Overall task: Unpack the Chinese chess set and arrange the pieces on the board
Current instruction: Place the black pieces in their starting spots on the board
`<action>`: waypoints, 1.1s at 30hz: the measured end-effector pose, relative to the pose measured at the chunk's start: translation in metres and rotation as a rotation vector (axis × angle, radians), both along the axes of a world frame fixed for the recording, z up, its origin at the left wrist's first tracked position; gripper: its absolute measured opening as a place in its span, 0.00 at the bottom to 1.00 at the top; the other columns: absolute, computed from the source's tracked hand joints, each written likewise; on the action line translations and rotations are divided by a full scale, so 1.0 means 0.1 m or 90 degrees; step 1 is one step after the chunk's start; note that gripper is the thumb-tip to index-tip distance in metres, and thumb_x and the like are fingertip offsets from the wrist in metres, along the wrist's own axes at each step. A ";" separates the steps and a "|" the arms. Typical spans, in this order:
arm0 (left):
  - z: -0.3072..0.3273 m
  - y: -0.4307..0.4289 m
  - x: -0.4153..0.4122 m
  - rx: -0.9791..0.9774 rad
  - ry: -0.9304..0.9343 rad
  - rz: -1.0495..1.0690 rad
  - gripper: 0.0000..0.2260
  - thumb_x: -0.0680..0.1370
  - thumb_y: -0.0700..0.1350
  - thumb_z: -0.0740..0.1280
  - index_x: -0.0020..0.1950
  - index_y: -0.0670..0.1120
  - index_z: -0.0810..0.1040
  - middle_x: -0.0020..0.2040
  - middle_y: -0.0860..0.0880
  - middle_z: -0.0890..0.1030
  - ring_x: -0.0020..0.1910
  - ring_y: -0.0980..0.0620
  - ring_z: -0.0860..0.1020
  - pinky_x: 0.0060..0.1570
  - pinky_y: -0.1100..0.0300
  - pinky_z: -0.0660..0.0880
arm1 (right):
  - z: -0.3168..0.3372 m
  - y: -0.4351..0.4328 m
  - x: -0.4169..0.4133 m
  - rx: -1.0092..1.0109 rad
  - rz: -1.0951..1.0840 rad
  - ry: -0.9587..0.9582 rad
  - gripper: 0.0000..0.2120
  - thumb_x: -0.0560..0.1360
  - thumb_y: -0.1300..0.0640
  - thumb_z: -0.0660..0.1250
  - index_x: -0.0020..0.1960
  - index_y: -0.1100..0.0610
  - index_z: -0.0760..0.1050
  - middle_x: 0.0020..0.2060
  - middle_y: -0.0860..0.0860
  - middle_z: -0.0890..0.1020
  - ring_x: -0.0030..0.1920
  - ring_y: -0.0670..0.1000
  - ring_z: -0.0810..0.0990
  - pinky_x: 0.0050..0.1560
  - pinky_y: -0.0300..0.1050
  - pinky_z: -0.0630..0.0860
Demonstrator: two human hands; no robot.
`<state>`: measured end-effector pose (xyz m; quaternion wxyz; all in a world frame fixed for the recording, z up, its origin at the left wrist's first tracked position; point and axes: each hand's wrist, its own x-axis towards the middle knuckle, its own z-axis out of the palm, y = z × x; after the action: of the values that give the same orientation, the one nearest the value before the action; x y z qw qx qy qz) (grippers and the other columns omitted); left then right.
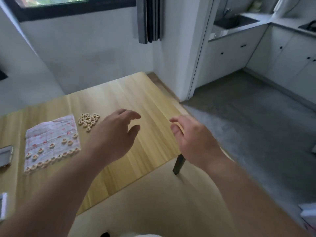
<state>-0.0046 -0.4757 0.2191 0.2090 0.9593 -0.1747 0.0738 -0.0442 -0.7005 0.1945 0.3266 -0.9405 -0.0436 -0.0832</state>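
Starting at the table's (136, 93) 9 o'clock edge, a grey box (6, 156) lies just beside the paper board (49, 134), a thin, creased sheet with a row of pieces (51, 159) along its 6 o'clock edge and a few more set further in. Being so light, it would likely slide or pucker under a dragged forearm and knock that row out of line. At the board's 1 o'clock, off the sheet, sits the loose pile (89, 120) of unplaced pieces; as round discs, a careless sweep could send them rolling off the table. The left hand (116, 134) hovers at the board's 3 o'clock, its grip slack, fingers loosely bent and holding nothing. The right hand (193, 139) hangs near the table's 3 o'clock edge, its grip likewise relaxed and, as far as the blur allows, empty. Both are well apart from the pile, so a hurried reach back is my main worry
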 end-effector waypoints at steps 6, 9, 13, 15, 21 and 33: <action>0.26 -1.16 0.11 0.003 0.004 0.033 0.12 0.79 0.52 0.65 0.62 0.56 0.77 0.58 0.57 0.78 0.47 0.55 0.80 0.50 0.54 0.77 | 0.29 -1.13 0.17 0.018 0.032 -0.018 0.15 0.84 0.49 0.58 0.65 0.52 0.77 0.58 0.45 0.81 0.59 0.45 0.78 0.59 0.41 0.75; 0.23 -1.69 0.28 0.003 0.007 0.041 0.12 0.80 0.51 0.65 0.63 0.55 0.77 0.59 0.57 0.78 0.49 0.55 0.80 0.50 0.54 0.78 | 0.31 -1.62 0.44 0.012 0.059 -0.030 0.15 0.84 0.49 0.58 0.66 0.52 0.76 0.59 0.45 0.80 0.58 0.44 0.77 0.59 0.38 0.74; 0.06 -2.43 0.78 -0.015 -0.006 0.050 0.12 0.80 0.51 0.64 0.63 0.56 0.77 0.59 0.58 0.78 0.50 0.55 0.80 0.50 0.53 0.78 | 0.23 -2.35 1.01 -0.016 0.086 -0.043 0.15 0.84 0.48 0.58 0.66 0.52 0.76 0.59 0.44 0.80 0.58 0.44 0.78 0.58 0.41 0.76; -0.01 -2.75 1.06 -0.024 -0.018 0.057 0.11 0.80 0.51 0.63 0.62 0.56 0.77 0.58 0.60 0.78 0.50 0.55 0.81 0.48 0.53 0.79 | 0.20 -2.69 1.30 -0.030 0.088 -0.061 0.15 0.84 0.49 0.58 0.66 0.52 0.77 0.59 0.43 0.80 0.59 0.42 0.77 0.58 0.38 0.74; 0.04 -3.79 2.14 -0.025 0.017 0.047 0.11 0.81 0.53 0.60 0.63 0.59 0.74 0.59 0.63 0.76 0.53 0.56 0.79 0.48 0.54 0.79 | 0.36 -3.71 2.41 -0.047 0.087 -0.040 0.15 0.84 0.50 0.59 0.65 0.53 0.77 0.58 0.43 0.81 0.58 0.42 0.78 0.59 0.45 0.77; 0.07 -5.01 4.54 0.016 -0.011 0.158 0.10 0.81 0.53 0.61 0.61 0.59 0.76 0.57 0.62 0.77 0.51 0.59 0.78 0.46 0.57 0.77 | 0.22 -4.74 5.33 -0.021 0.208 -0.079 0.13 0.84 0.50 0.61 0.65 0.53 0.77 0.57 0.43 0.81 0.56 0.42 0.79 0.57 0.39 0.76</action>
<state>0.4496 -0.9770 0.2266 0.1850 0.9754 -0.0570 0.1053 0.4883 -1.1741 0.2163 0.3170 -0.9191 -0.2176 -0.0863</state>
